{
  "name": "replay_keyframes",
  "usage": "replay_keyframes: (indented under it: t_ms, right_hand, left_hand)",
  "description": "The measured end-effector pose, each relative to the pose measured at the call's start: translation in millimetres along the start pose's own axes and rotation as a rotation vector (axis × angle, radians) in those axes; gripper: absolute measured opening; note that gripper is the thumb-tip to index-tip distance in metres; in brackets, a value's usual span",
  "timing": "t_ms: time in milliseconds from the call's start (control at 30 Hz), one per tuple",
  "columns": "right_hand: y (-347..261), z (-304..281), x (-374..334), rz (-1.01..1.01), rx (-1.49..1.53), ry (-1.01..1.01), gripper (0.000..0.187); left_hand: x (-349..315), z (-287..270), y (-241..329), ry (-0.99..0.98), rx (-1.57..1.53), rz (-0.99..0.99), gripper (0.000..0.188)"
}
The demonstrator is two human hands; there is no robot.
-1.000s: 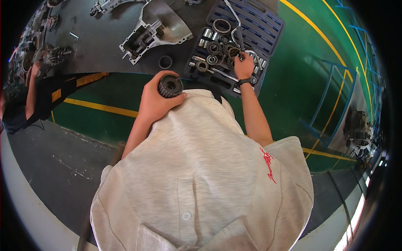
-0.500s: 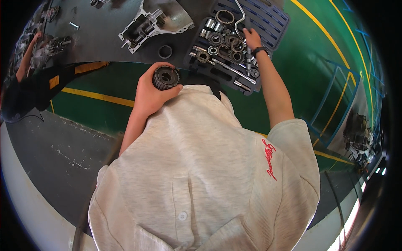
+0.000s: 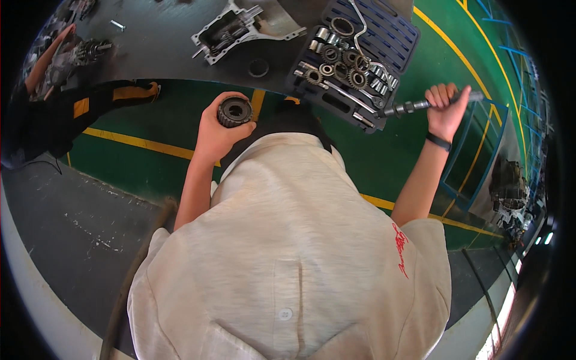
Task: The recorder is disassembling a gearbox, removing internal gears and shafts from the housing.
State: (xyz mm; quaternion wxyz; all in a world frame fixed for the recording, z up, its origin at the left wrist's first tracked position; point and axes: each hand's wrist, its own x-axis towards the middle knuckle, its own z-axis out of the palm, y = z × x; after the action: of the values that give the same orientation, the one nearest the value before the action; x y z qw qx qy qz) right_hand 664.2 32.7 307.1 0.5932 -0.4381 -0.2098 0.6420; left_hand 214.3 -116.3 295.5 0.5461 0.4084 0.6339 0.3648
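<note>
My left hand [image 3: 219, 137] is wrapped round a dark toothed gear hub [image 3: 234, 111], its bored end facing up, just off the table's front edge. Out to the right, my right hand [image 3: 447, 114] grips a stepped metal shaft [image 3: 409, 107]. The shaft lies nearly level, one end by the tool case's lower right corner, the other sticking out past my thumb. In the open blue tool case [image 3: 399, 45] sit several gears [image 3: 341, 70], sockets, a ratchet [image 3: 375, 99] and a bent speed handle [image 3: 359, 18].
On the dark table [image 3: 159, 45] rest an opened metal gearbox housing [image 3: 225, 39], a dark ring [image 3: 258, 68] and a bolt [image 3: 118, 25]. Another person's arm [image 3: 51, 60] reaches among gearbox parts [image 3: 90, 53] at far left. A blue frame [image 3: 495, 156] stands at right.
My right hand has left the tool case and swung right, now with the shaft in it. My left hand keeps the gear hub. The table and case appear shifted slightly right.
</note>
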Motion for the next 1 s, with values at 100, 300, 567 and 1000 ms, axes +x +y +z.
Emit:
replay_keyframes:
  t_ms: [100,300,567,1000]
  right_hand:
    - [13.4,6.5,-64.6,-0.012,-0.014,0.118,0.057]
    - [78.3,24.3,-193.6,0.034,0.01,0.304,0.055]
    - [111.6,108.2,-284.3,0.137,-0.17,0.143,0.054]
    - [108.9,179.9,-313.2,0.219,-0.661,-0.271,0.055]
  left_hand:
    - [-37.8,-50.2,-42.2,0.042,-0.086,-0.015,0.044]
    - [-144.4,-153.9,-146.9,0.168,-0.218,-0.071,0.043]
    - [-269.0,-204.8,-267.7,0.276,-0.816,0.012,0.033]
    - [-429.1,-101.5,-399.6,0.874,-1.128,0.166,0.037]
